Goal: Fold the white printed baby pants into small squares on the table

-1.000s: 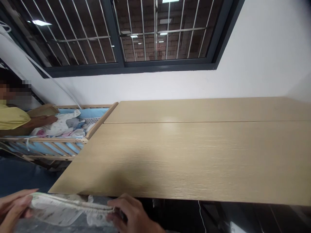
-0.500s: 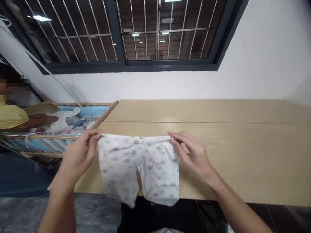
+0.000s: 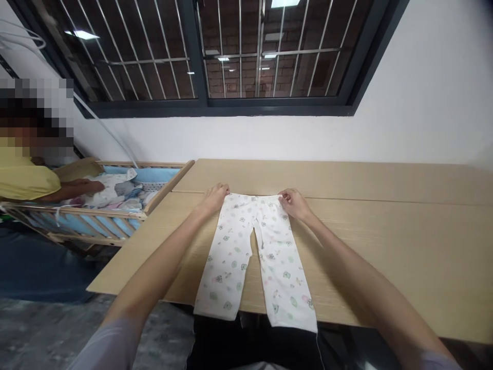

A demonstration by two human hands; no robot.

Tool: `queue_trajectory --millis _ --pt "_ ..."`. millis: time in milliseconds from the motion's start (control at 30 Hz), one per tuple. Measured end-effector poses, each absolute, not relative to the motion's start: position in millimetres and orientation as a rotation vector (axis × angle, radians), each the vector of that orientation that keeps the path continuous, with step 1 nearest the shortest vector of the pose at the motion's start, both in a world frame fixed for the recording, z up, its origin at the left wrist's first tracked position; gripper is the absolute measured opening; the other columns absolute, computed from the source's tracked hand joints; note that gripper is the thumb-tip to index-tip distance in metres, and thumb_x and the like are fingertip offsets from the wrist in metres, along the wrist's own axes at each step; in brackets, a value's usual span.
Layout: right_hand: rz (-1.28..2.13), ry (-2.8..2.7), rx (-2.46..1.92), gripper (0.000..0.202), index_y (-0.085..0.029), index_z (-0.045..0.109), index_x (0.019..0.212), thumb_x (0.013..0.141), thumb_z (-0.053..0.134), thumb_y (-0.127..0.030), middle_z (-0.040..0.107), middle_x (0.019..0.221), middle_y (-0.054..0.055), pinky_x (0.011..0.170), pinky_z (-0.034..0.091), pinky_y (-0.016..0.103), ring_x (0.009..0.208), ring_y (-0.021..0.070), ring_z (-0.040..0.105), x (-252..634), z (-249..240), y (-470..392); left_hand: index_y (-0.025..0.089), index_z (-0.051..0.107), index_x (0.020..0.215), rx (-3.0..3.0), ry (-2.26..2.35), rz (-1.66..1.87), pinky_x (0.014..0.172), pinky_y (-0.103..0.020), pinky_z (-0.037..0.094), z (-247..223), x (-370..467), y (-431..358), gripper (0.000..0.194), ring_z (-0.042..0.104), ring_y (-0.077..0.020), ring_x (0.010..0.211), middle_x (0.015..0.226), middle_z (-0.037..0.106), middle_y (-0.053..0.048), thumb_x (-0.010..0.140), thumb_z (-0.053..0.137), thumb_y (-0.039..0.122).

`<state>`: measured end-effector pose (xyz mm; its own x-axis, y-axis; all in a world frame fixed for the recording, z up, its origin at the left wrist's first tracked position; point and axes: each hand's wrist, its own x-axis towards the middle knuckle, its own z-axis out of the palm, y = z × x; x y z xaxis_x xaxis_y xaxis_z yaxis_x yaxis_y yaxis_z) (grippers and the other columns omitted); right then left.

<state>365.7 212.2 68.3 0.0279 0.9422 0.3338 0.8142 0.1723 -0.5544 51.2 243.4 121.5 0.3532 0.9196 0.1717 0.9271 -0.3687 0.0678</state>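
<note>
Left hand [image 3: 215,199], right hand [image 3: 295,204] pinch-tight on trousers [image 3: 233,234]; crib [image 3: 169,188] beside table [image 3: 404,246]; window [image 3: 199,61] beyond

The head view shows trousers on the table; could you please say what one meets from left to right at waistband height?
Yellow sleeve, co-worker's hand, crib's end rail, left hand, trousers, right hand.

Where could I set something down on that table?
Widest: the bare table right of the right forearm. A narrower strip runs between the pants and the wall, and a patch between the left forearm and the crib. Crowded: the waistband, gripped by left hand and right hand, and the crib, heaped with cloth.
</note>
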Motion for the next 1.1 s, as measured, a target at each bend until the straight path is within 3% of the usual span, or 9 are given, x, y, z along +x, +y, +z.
queue_trajectory --millis 167,400,733,900,1000,1100 --pt "0.230 -1.846 -1.791 0.023 -0.016 0.070 0.106 0.092 0.053 -0.022 0.071 0.107 0.010 0.094 0.038 0.033 0.102 0.0220 0.061 370 37 240 0.018 0.059 0.127 -2.516 -1.787 -0.084 0.091 -0.046 0.057 94 64 269 0.038 0.064 -0.0237 0.108 0.127 0.062 -0.010 0.095 0.064 0.039" --pt "0.253 -1.862 -1.860 0.023 -0.018 0.070 0.109 0.094 0.053 -0.021 0.073 0.110 0.011 0.099 0.032 0.038 0.109 0.0236 0.061 367 21 259 0.018 0.059 0.127 -2.467 -1.802 0.088 0.092 -0.046 0.057 70 73 288 0.038 0.064 -0.0240 0.109 0.129 0.062 -0.010 0.095 0.063 0.038" --pt "0.294 -1.817 -1.937 0.027 -0.020 0.064 0.118 0.093 0.053 -0.019 0.074 0.112 0.010 0.101 0.032 0.039 0.116 0.0242 0.060 372 19 268 0.018 0.059 0.128 -2.417 -1.871 0.085 0.091 -0.046 0.057 91 92 286 0.038 0.064 -0.0240 0.109 0.128 0.062 -0.010 0.095 0.064 0.038" --pt "0.339 -1.775 -1.957 0.021 -0.021 0.066 0.111 0.092 0.056 -0.023 0.075 0.107 0.009 0.102 0.033 0.040 0.111 0.0237 0.063 373 26 270 0.017 0.057 0.131 -2.451 -1.858 0.006 0.095 -0.048 0.055 121 120 249 0.042 0.062 -0.0261 0.113 0.132 0.060 -0.012 0.096 0.062 0.039" --pt "0.364 -1.734 -1.983 0.019 -0.021 0.069 0.102 0.092 0.056 -0.029 0.075 0.105 0.008 0.102 0.033 0.040 0.107 0.0242 0.064 374 32 272 0.010 0.055 0.132 -2.633 -1.717 -0.018 0.094 -0.046 0.052 130 152 195 0.044 0.062 -0.0304 0.116 0.132 0.061 -0.022 0.103 0.044 0.040" --pt "0.411 -1.698 -2.016 0.021 -0.021 0.072 0.096 0.091 0.058 -0.036 0.076 0.100 0.008 0.098 0.037 0.038 0.104 0.0242 0.065 375 36 274 0.018 0.067 0.113 -2.946 -1.467 0.092 0.078 -0.039 0.055 118 182 115 0.051 0.071 -0.0276 0.093 0.102 0.074 -0.013 0.097 0.042 0.060"
